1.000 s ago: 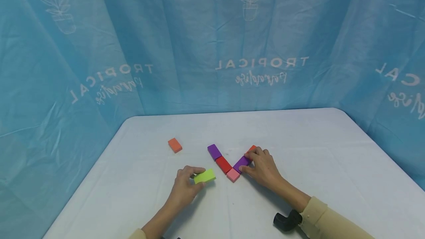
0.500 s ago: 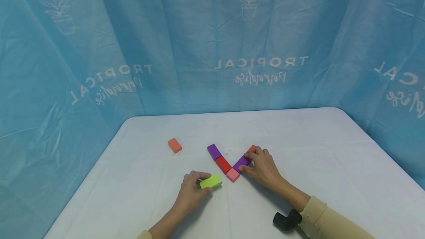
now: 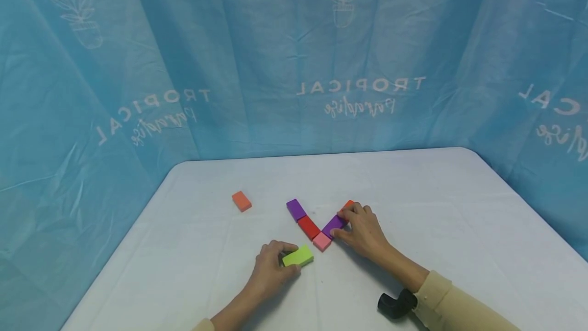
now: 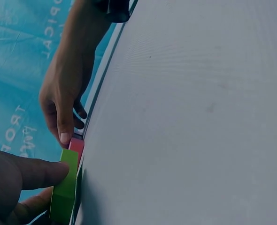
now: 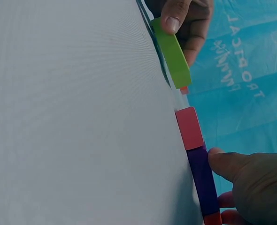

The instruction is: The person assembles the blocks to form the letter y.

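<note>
My left hand [image 3: 271, 272] pinches a lime-green block [image 3: 298, 257] between thumb and fingers, just above the table. In the left wrist view the thumb lies along one side of this green block [image 4: 65, 187]. My right hand [image 3: 364, 231] grips a purple block [image 3: 334, 226], thumb at its near end and fingers toward its far end. That block is part of a V of blocks: a pink one [image 3: 322, 241] at the point, a red one [image 3: 309, 228] and another purple one [image 3: 296, 210] on the left arm, an orange-red one [image 3: 350, 205] beyond my right fingers.
A loose orange block [image 3: 241, 201] lies at the back left, apart from the V. A black curved piece [image 3: 397, 304] sits by the right sleeve. The white-covered table [image 3: 413, 183] ends at a blue curtain [image 3: 257, 65] on its back and sides.
My left hand has carried the green block to the right and a little nearer to me, to just left of and below the pink block. The right hand keeps its place.
</note>
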Available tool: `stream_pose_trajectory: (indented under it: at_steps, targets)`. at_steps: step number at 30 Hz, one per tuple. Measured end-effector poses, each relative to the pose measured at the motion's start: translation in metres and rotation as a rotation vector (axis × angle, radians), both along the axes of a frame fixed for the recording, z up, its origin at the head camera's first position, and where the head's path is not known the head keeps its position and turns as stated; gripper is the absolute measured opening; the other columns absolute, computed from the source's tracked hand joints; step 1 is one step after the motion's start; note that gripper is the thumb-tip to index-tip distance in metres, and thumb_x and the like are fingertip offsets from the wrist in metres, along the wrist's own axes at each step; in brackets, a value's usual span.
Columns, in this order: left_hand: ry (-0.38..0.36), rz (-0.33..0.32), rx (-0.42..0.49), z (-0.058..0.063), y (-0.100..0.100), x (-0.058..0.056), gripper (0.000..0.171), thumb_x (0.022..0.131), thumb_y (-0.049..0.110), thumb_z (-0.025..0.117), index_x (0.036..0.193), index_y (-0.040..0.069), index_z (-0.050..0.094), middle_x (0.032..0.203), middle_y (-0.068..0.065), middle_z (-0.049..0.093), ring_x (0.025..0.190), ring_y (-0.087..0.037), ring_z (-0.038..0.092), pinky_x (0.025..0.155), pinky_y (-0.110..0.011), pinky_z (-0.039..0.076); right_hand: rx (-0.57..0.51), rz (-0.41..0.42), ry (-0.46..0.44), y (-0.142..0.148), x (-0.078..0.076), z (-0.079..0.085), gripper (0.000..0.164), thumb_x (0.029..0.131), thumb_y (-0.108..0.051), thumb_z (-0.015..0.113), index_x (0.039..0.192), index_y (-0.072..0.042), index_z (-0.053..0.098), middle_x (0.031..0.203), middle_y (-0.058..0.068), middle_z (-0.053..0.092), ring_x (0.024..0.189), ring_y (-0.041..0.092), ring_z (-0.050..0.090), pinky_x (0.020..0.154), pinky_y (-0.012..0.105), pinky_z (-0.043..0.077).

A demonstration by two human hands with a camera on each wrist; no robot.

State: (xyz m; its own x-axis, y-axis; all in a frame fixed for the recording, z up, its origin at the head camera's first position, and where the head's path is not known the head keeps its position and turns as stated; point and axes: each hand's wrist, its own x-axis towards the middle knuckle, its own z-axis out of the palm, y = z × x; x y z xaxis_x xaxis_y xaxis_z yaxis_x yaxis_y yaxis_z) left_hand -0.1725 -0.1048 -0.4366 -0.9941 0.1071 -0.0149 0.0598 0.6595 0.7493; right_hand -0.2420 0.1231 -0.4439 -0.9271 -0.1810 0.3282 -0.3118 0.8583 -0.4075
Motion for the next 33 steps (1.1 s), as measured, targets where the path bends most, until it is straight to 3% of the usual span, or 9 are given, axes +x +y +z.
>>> stream_pose_trajectory:
  at_steps: [16, 22, 33]
  targets:
    - [0.016, -0.015, -0.031, 0.002, 0.004, 0.003, 0.04, 0.072, 0.016, 0.075, 0.111, 0.013, 0.064, 0.109, -0.003, 0.058, 0.096, -0.017, 0.043, 0.079, -0.033, 0.031, 0.007, 0.0, 0.009, 0.0, 0.0, 0.0, 0.05, 0.072, -0.034, 0.08, 0.113, -0.008, 0.068, 0.102, 0.008, 0.059, 0.093, 0.023, 0.049, 0.078, 0.038, 0.044]
    - [0.009, -0.035, -0.013, 0.006, -0.002, 0.001, 0.043, 0.074, 0.019, 0.075, 0.116, 0.015, 0.062, 0.11, -0.001, 0.059, 0.1, -0.017, 0.043, 0.08, -0.032, 0.034, 0.0, 0.004, 0.01, 0.0, 0.0, 0.001, 0.049, 0.072, -0.033, 0.08, 0.112, -0.008, 0.069, 0.101, 0.007, 0.058, 0.092, 0.022, 0.048, 0.078, 0.038, 0.043]
    - [0.005, -0.197, 0.0, 0.017, -0.026, -0.009, 0.044, 0.08, 0.022, 0.072, 0.122, 0.016, 0.06, 0.116, 0.001, 0.058, 0.106, -0.018, 0.044, 0.083, -0.031, 0.039, -0.002, 0.008, 0.008, 0.0, -0.001, 0.0, 0.049, 0.072, -0.033, 0.08, 0.112, -0.008, 0.069, 0.103, 0.008, 0.059, 0.092, 0.022, 0.048, 0.078, 0.037, 0.043]
